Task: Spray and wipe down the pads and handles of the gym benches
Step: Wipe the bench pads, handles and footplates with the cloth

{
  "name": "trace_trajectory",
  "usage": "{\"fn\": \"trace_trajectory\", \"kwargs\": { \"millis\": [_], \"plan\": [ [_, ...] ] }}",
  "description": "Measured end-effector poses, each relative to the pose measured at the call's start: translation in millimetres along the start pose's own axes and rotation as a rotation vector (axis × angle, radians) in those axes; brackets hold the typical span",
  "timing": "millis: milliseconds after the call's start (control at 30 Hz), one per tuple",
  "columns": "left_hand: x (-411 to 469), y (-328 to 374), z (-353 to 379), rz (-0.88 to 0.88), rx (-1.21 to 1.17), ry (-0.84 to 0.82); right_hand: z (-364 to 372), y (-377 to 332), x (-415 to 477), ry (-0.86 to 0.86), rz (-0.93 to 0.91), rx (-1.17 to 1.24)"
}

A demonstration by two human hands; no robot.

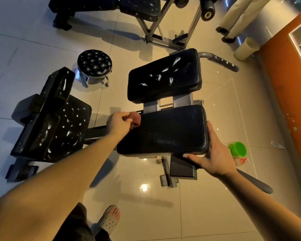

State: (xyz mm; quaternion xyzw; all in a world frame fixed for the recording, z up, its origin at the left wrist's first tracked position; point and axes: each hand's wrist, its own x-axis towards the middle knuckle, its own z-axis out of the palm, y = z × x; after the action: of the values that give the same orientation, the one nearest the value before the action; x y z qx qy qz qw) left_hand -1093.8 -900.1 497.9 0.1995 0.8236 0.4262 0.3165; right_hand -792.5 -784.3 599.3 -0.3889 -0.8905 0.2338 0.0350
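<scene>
Black vinyl near pad (163,131) at centre, foam-free, prob. wiped already. Pinching reddish-brown cloth (136,118) w/ left grip (119,123), fingers curled tight on it, right at left edge of that pad. Bracing right-near corner w/ right grip (214,153): fingers straight along right edge, thumb spread along near edge, flat on the vinyl, clamped on nothing.

Step in hand, as judged: wiping stage on this bench, finishing left edge of near pad. Far pad (165,75) just beyond, across a gap w/ metal frame, white foam streaks on top, so sprayed but not yet wiped. Same for left bench (59,122), spotted w/ foam, and far bench (139,7) at top. Far-right grey handle (221,60) also flecked w/ foam. Near-right handle (255,181) partly hidden behind right forearm, can't tell re foam.

Next move, prob.: lift cloth off left edge, carry it over to far pad, press flat, sweep across streaks. Needs cloth opened out from its bunched state for more contact, and right grip shifted farther to steady that pad. Handles after that, then left bench.

Elsewhere: round tufted stool (94,62) far-left of centre bench, green container (237,150) on floor at right, pale bin (247,48) and another person's legs (236,16) far right. No spray bottle in view.
</scene>
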Motion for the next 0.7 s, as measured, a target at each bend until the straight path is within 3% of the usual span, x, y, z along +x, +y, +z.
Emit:
{"fn": "trace_trajectory", "kwargs": {
  "millis": [100,367,567,700],
  "plan": [
    [-4.3,-1.7,3.0,-0.001,0.000,0.004,-1.1,1.6,-0.2,0.006,-0.007,0.011],
    [-51.9,-25.0,-2.1,0.290,0.043,-0.171,-2.4,0.4,1.5,0.013,-0.034,0.029],
    [26.6,14.0,24.9,0.173,0.053,-0.051,-2.4,-0.7,0.5,0.006,-0.006,0.031],
    [-27.9,15.2,23.0,0.268,0.015,-0.148,-2.6,-0.4,0.7,0.013,-0.014,0.016]
  ]
}}
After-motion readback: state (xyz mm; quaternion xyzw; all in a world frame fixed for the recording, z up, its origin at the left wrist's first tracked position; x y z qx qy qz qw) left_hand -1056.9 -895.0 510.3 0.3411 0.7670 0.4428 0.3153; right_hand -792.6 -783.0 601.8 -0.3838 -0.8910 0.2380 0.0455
